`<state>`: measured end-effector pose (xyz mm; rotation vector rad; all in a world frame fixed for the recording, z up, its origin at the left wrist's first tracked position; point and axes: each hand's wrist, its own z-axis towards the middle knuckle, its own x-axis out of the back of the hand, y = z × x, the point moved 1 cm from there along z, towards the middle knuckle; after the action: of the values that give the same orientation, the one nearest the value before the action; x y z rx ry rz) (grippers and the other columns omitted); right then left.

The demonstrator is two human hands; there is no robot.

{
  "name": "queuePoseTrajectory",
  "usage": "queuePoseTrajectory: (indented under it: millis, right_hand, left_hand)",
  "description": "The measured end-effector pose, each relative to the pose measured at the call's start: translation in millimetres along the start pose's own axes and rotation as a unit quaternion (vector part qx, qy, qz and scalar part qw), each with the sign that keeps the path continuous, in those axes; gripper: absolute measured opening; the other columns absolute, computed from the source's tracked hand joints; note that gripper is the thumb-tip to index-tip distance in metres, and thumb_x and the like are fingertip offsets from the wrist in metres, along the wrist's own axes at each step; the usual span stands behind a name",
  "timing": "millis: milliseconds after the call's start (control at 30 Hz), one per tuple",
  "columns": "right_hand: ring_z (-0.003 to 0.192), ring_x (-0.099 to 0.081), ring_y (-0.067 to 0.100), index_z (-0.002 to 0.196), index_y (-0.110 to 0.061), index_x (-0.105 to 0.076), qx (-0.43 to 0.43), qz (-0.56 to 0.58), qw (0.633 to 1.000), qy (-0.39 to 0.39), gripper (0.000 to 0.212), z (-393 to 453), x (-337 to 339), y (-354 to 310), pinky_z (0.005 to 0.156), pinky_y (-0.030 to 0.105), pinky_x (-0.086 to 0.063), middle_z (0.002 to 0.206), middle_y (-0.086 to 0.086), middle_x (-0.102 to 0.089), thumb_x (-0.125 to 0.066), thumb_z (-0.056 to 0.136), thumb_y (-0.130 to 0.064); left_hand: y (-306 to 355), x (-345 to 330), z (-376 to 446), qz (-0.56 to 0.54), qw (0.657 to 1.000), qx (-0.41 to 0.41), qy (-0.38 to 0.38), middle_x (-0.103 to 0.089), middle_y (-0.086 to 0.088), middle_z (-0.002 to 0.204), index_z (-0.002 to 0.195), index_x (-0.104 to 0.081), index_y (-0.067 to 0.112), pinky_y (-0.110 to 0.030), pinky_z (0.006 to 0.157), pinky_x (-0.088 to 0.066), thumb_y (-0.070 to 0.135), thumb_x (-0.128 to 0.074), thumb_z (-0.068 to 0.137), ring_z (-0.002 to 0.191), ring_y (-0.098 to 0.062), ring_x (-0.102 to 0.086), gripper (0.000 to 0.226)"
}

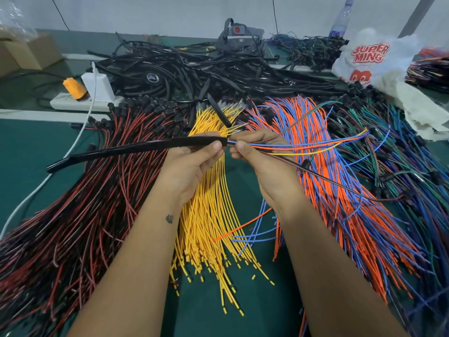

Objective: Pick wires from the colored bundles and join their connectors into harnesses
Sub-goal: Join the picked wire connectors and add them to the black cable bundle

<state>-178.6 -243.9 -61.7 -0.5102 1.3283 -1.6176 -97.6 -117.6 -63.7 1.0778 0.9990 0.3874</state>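
Hands: left [194, 154] grips black sleeve [136, 148], right [252, 152] pinches wires [303, 147] above yellow bundle [211, 215].

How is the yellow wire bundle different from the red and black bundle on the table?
The yellow wire bundle has one colour; the red and black bundle mixes two. The yellow one is narrower, the red and black one much wider. The yellow bundle lies between the forearms, the other outside the left arm. Both fan out on the green table.

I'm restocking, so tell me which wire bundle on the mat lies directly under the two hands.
The yellow bundle, fanned between the forearms; the red-black bundle lies left, the orange-blue bundle right.
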Motion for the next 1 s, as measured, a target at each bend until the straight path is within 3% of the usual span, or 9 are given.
queuePoseTrajectory:
  millis: [67, 233, 633, 700, 800, 933, 1000]
  right_hand:
    - [0.074, -0.068, 0.022, 0.081, -0.002, -0.065, -0.007, 0.012, 1.000, 0.000, 0.012, 0, 1, 0, 0.073, 0.026, -0.054, 0.098, 0.013, -0.068, -0.063, 0.085, 0.010]
    - [0.073, -0.068, 0.022, 0.081, -0.005, -0.066, -0.010, 0.006, 1.000, -0.003, 0.013, 0, 1, 2, 0.072, 0.027, -0.054, 0.078, 0.010, -0.069, -0.064, 0.085, 0.007]
    - [0.069, -0.065, 0.013, 0.082, -0.003, -0.064, -0.058, 0.041, 0.997, -0.038, 0.010, 1, 1, 7, 0.066, 0.021, -0.052, 0.073, 0.007, -0.066, -0.060, 0.088, 0.004]
    - [0.064, -0.064, 0.012, 0.080, -0.003, -0.064, -0.081, 0.076, 0.994, -0.025, 0.011, 1, -2, 4, 0.062, 0.020, -0.051, 0.069, 0.006, -0.066, -0.060, 0.090, -0.005]
    - [0.059, -0.063, 0.019, 0.079, 0.003, -0.067, -0.137, 0.164, 0.977, -0.008, 0.044, 3, -3, 1, 0.057, 0.023, -0.052, 0.065, 0.013, -0.066, -0.049, 0.094, -0.035]
    - [0.055, -0.053, 0.011, 0.078, -0.012, -0.074, -0.118, 0.077, 0.989, 0.039, 0.052, 5, 0, 7, 0.054, 0.022, -0.044, 0.072, 0.002, -0.063, -0.033, 0.104, -0.031]
    - [0.059, -0.045, 0.007, 0.091, -0.024, -0.077, -0.093, -0.010, 0.994, 0.051, 0.048, 5, 0, 10, 0.056, 0.023, -0.038, 0.078, -0.008, -0.055, -0.032, 0.104, -0.034]
  left_hand:
    - [1, 0, 0, -0.003, 1.000, 0.000, -0.004, -0.073, -0.004, 0.083, 0.087, -0.070, 0.007, -0.016, 0.070, -0.053, 0.001, -0.067, 0.073, 0.080, -0.013, -0.070, 0.015]
    - [0, 1, 0, 0.009, 1.000, 0.006, 0.000, -0.072, -0.005, 0.084, 0.091, -0.067, 0.004, -0.016, 0.070, -0.053, -0.006, -0.062, 0.081, 0.080, -0.012, -0.069, 0.015]
    - [2, -8, -4, 0.041, 0.999, 0.024, -0.024, -0.072, -0.003, 0.077, 0.094, -0.064, 0.001, -0.015, 0.065, -0.054, -0.001, -0.062, 0.081, 0.071, -0.011, -0.069, 0.013]
    - [1, -10, -4, 0.050, 0.999, 0.018, 0.000, -0.071, -0.003, 0.075, 0.091, -0.065, 0.001, -0.014, 0.063, -0.053, -0.006, -0.060, 0.085, 0.068, -0.010, -0.068, 0.011]
    - [1, -12, -5, 0.048, 0.998, 0.015, 0.030, -0.070, -0.002, 0.073, 0.089, -0.065, 0.001, -0.013, 0.061, -0.053, -0.007, -0.060, 0.085, 0.064, -0.009, -0.067, 0.010]
    - [2, -14, -5, 0.020, 0.998, 0.027, 0.047, -0.070, -0.003, 0.071, 0.089, -0.064, 0.000, -0.013, 0.059, -0.053, -0.007, -0.060, 0.086, 0.063, -0.011, -0.068, 0.008]
    - [1, -17, -6, 0.010, 0.999, 0.036, 0.034, -0.070, -0.003, 0.071, 0.089, -0.064, 0.000, -0.013, 0.059, -0.052, -0.007, -0.059, 0.086, 0.064, -0.011, -0.068, 0.009]
